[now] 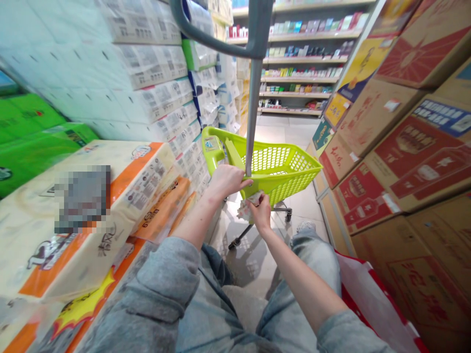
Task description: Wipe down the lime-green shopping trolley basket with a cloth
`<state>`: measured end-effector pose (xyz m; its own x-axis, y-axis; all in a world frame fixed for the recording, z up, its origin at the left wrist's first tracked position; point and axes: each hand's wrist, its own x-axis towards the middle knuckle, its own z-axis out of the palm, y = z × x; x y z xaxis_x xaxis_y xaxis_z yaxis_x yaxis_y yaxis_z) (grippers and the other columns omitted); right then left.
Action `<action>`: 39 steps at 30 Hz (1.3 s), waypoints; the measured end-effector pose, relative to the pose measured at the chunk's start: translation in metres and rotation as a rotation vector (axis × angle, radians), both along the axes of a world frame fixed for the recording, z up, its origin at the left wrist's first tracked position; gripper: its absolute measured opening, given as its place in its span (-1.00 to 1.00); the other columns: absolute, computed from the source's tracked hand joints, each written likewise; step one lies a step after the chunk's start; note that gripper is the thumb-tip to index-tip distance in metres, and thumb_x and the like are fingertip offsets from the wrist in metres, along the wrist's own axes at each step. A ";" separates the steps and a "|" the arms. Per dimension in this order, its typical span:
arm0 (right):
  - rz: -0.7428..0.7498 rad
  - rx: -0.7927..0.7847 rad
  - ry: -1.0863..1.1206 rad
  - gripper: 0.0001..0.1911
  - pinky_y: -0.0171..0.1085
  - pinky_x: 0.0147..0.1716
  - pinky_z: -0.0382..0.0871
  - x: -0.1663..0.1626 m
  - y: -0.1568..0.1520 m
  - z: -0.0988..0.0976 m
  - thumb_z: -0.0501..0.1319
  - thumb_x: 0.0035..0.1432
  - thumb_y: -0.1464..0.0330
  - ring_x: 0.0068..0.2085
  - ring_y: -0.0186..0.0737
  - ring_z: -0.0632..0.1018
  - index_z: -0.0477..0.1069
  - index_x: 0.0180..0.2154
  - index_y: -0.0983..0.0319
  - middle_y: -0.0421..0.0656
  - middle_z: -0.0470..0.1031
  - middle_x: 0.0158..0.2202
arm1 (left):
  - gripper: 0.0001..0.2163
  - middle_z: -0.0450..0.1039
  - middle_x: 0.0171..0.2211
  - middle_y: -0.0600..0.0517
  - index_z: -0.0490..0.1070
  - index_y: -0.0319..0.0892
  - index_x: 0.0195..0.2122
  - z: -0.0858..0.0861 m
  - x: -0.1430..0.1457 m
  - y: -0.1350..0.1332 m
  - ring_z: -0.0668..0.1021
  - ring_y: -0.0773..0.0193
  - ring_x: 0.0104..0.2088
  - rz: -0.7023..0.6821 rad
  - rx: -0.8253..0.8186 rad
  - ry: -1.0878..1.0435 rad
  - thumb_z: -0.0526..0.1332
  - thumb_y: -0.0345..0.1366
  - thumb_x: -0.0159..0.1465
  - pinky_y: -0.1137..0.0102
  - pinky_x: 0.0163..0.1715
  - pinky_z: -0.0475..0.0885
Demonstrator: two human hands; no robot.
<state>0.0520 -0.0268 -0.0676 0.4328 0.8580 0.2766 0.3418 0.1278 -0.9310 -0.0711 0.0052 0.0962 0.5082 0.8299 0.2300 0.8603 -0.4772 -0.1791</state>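
Observation:
A yellow-green plastic shopping cart (pixel 309 171) with a perforated basket stands in front of me on black casters. A grey metal pole (pixel 253 108) rises from its near side to a dark grey handle (pixel 221 44) at the top. My left hand (pixel 228 179) is closed over the near rim, beside the foot of the pole, its thumb pointing right. Just below, my right hand (pixel 262 212) pinches a crumpled whitish cloth or tissue (pixel 246 208) against the cart's outer side. Some of its fingers are hidden behind the cloth.
Stacked tissue packs (pixel 154 63) line the left, with a dark pixelated object (pixel 86 196) on a near pack. Cardboard cartons (pixel 401 157) form the right wall. A red and white bag (pixel 368 284) lies by my right leg. Stocked shelves (pixel 301 59) stand at the aisle's end.

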 end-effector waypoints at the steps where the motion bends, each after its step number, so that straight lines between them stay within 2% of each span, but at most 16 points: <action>1: 0.014 0.030 0.000 -0.64 -0.22 -0.25 0.33 -0.001 -0.001 0.012 0.26 -0.10 0.20 -0.26 -0.17 0.46 0.21 -0.28 0.18 -0.14 0.43 -0.29 | -0.48 0.54 -0.39 -0.18 0.56 -0.25 -0.33 0.000 0.000 -0.001 0.57 0.05 -0.32 0.002 -0.001 -0.003 0.01 0.10 0.24 0.33 -0.39 0.29; 4: 0.050 0.134 -0.021 -0.65 -0.24 -0.24 0.32 -0.004 -0.001 0.039 0.25 -0.04 0.21 -0.25 -0.18 0.45 0.24 -0.22 0.18 -0.14 0.43 -0.25 | -0.45 0.54 -0.38 -0.19 0.56 -0.25 -0.33 0.001 0.002 -0.002 0.57 0.05 -0.31 0.013 -0.005 -0.015 -0.04 0.12 0.25 0.33 -0.38 0.28; 6: 0.061 0.169 -0.049 -0.66 -0.24 -0.24 0.31 -0.003 -0.001 0.046 0.24 -0.01 0.21 -0.24 -0.19 0.44 0.25 -0.21 0.19 -0.14 0.43 -0.24 | -0.42 0.54 -0.38 -0.20 0.56 -0.26 -0.33 0.001 0.002 -0.003 0.57 0.05 -0.30 0.019 -0.007 -0.021 -0.08 0.13 0.26 0.33 -0.38 0.28; 12: 0.065 0.082 -0.157 -0.77 -0.21 -0.25 0.30 0.016 -0.001 0.030 0.21 0.00 0.25 -0.27 -0.16 0.42 0.31 -0.28 0.19 -0.15 0.40 -0.32 | -0.43 0.55 -0.37 -0.18 0.56 -0.24 -0.33 0.001 0.000 -0.004 0.58 0.07 -0.31 0.019 -0.005 -0.021 -0.11 0.09 0.29 0.34 -0.38 0.29; 14: 0.038 0.098 -0.182 -0.77 -0.19 -0.22 0.30 0.023 -0.002 0.032 0.20 0.03 0.24 -0.25 -0.13 0.43 0.33 -0.26 0.20 -0.13 0.40 -0.31 | -0.45 0.55 -0.37 -0.18 0.56 -0.23 -0.33 0.001 0.000 -0.004 0.58 0.08 -0.31 0.017 -0.001 -0.023 -0.09 0.07 0.28 0.35 -0.38 0.30; 19: -0.039 0.333 -0.301 -0.70 -0.16 -0.06 0.26 0.031 0.001 0.066 0.06 0.20 0.24 -0.09 -0.11 0.40 0.33 -0.08 0.22 -0.03 0.35 -0.13 | -0.48 0.55 -0.40 -0.17 0.55 -0.22 -0.35 0.002 0.000 -0.007 0.58 0.07 -0.33 -0.001 0.009 -0.037 -0.10 0.03 0.29 0.34 -0.40 0.30; 22: 0.066 0.386 -0.443 -0.71 -0.16 -0.04 0.23 0.032 0.014 0.081 -0.04 0.28 0.24 -0.09 -0.12 0.39 0.37 -0.14 0.21 -0.04 0.39 -0.16 | -0.52 0.56 -0.38 -0.15 0.55 -0.20 -0.34 0.003 0.000 -0.008 0.58 0.09 -0.33 -0.002 0.012 -0.057 -0.11 -0.05 0.30 0.35 -0.40 0.31; 24: 0.184 0.350 -0.527 -0.65 -0.19 -0.11 0.25 0.034 0.026 0.084 -0.12 0.31 0.23 -0.18 -0.14 0.41 0.39 -0.27 0.20 -0.09 0.43 -0.28 | -0.56 0.56 -0.37 -0.13 0.54 -0.19 -0.32 0.004 -0.001 -0.009 0.59 0.11 -0.33 0.007 0.017 -0.063 -0.10 -0.11 0.30 0.36 -0.39 0.31; 26: 0.241 0.304 -0.563 -0.58 -0.23 -0.18 0.26 0.036 0.038 0.084 -0.18 0.33 0.21 -0.27 -0.18 0.42 0.37 -0.36 0.19 -0.13 0.42 -0.38 | -0.61 0.56 -0.36 -0.12 0.52 -0.19 -0.28 0.005 -0.001 -0.010 0.59 0.12 -0.32 0.015 0.019 -0.055 -0.08 -0.16 0.28 0.36 -0.38 0.31; 28: 0.237 0.236 -0.578 -0.54 -0.27 -0.24 0.25 0.037 0.048 0.085 -0.20 0.33 0.18 -0.32 -0.21 0.42 0.35 -0.40 0.18 -0.15 0.41 -0.42 | -0.65 0.56 -0.34 -0.11 0.50 -0.18 -0.24 0.005 -0.002 -0.010 0.59 0.11 -0.31 0.017 0.019 -0.045 -0.06 -0.20 0.26 0.36 -0.37 0.32; 32: 0.233 -0.005 -0.603 -0.52 -0.32 -0.34 0.21 0.038 0.058 0.095 -0.19 0.34 0.18 -0.37 -0.24 0.43 0.35 -0.45 0.19 -0.15 0.42 -0.47 | -0.66 0.56 -0.33 -0.10 0.47 -0.16 -0.19 0.004 -0.002 -0.010 0.59 0.11 -0.29 0.037 0.007 -0.050 -0.09 -0.22 0.28 0.35 -0.34 0.33; 34: 0.232 -0.034 -0.607 -0.53 -0.31 -0.33 0.22 0.037 0.055 0.096 -0.19 0.34 0.20 -0.36 -0.23 0.44 0.36 -0.43 0.20 -0.14 0.43 -0.45 | -0.64 0.55 -0.33 -0.11 0.44 -0.15 -0.15 0.003 -0.002 -0.009 0.59 0.10 -0.29 0.061 0.002 -0.059 -0.12 -0.20 0.31 0.35 -0.32 0.34; 39: 0.233 0.285 -0.595 -0.58 -0.21 -0.17 0.28 0.026 0.031 0.085 -0.22 0.34 0.23 -0.21 -0.16 0.43 0.36 -0.27 0.21 -0.07 0.45 -0.30 | -0.65 0.55 -0.36 -0.11 0.34 -0.15 -0.02 0.003 -0.002 -0.007 0.59 0.09 -0.31 0.113 -0.007 -0.065 -0.15 -0.22 0.34 0.34 -0.33 0.34</action>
<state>0.0780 0.0045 0.0173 -0.0487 0.7688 0.6376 0.7172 0.4712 -0.5134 -0.0735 -0.0016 0.0996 0.3959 0.8826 0.2536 0.9183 -0.3780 -0.1180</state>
